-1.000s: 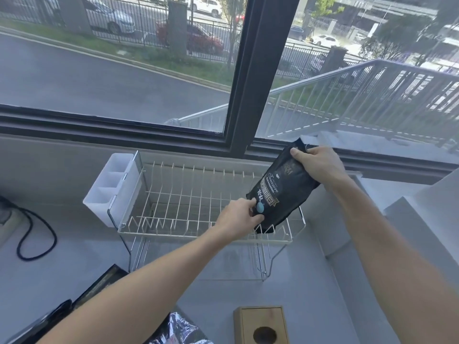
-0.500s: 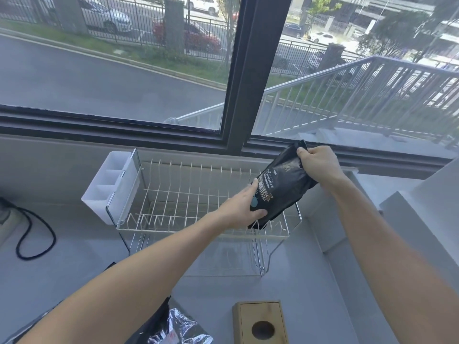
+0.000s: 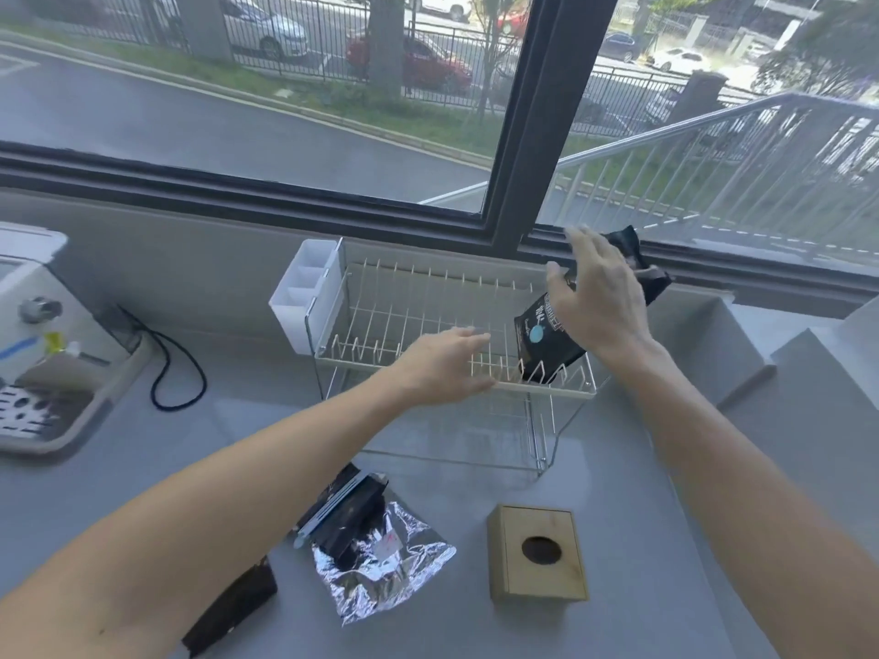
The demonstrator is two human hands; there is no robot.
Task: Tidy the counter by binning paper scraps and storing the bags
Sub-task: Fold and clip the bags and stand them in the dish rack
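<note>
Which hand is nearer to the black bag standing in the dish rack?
The right hand: open, directly in front of the black bag, overlapping it. The left hand is over the dish rack front rail, left of the bag.

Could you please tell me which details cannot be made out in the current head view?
- Black bag in the dish rack: upper part hidden by the right hand; print too small to read.
- Dark packet: partly covered by the left forearm.
- Appliance: cut off by the left edge.

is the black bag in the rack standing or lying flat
Standing, tilted. The black bag has its bottom among the tines at the right end of the rack, its top leaning toward the window; neither hand grips it.
</note>
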